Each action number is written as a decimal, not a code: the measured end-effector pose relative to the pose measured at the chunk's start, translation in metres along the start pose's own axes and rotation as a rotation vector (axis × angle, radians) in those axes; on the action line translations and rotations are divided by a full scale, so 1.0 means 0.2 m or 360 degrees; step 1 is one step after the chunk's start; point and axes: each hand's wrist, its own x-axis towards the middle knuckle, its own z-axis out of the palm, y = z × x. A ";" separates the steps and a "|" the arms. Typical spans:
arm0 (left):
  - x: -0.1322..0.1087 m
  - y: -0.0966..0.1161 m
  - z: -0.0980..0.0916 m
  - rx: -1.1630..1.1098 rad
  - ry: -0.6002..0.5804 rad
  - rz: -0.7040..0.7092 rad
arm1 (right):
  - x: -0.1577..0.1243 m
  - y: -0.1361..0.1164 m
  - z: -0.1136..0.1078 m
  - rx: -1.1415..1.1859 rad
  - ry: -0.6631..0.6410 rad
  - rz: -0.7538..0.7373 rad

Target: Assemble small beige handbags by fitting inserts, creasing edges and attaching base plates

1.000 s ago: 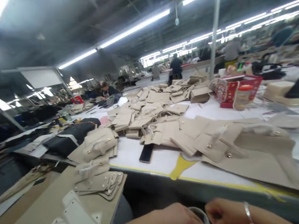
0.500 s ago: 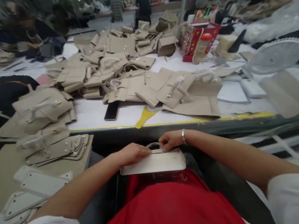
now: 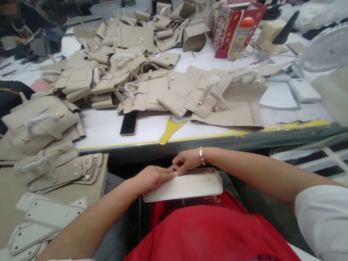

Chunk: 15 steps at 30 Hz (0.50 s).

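Note:
A pale beige bag piece (image 3: 183,187) rests on my lap over the red apron (image 3: 192,233), its long flat side facing up. My left hand (image 3: 156,177) lies over its far left edge, fingers closed on that edge. Close beside it, my right hand (image 3: 186,161) is pinched at the far edge, near the fingertips of the left. A bit of light handle shows between the hands; most of it is hidden behind the fingers. A silvery bracelet (image 3: 201,156) circles the right wrist.
On the white table ahead lie a heap of beige bag pieces (image 3: 135,36), a phone (image 3: 129,124) and a yellow scraper-like tool (image 3: 171,130). A red box (image 3: 238,29) stands behind. White tags with holes (image 3: 53,213) lie on a board at left; a white rack (image 3: 337,158) is at right.
My right hand has moved left along the far edge, closer to my left hand. The handle arch that showed between them is now mostly covered. The view has tilted down slightly.

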 end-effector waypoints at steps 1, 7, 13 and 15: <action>-0.03 -0.01 0.00 0.0003 0.0010 -0.0020 | 0.01 -0.01 0.00 -0.0021 -0.0001 -0.0001; -0.19 -0.08 0.02 0.0092 0.0159 -0.0114 | 0.11 -0.07 0.00 -0.0062 -0.0047 0.0008; -0.23 -0.07 -0.01 0.0230 0.0080 -0.0076 | 0.26 -0.12 0.01 -0.0100 -0.0121 -0.0033; -0.23 -0.06 -0.02 0.0227 0.0087 -0.0088 | 0.30 -0.15 0.01 -0.0106 -0.0138 -0.0033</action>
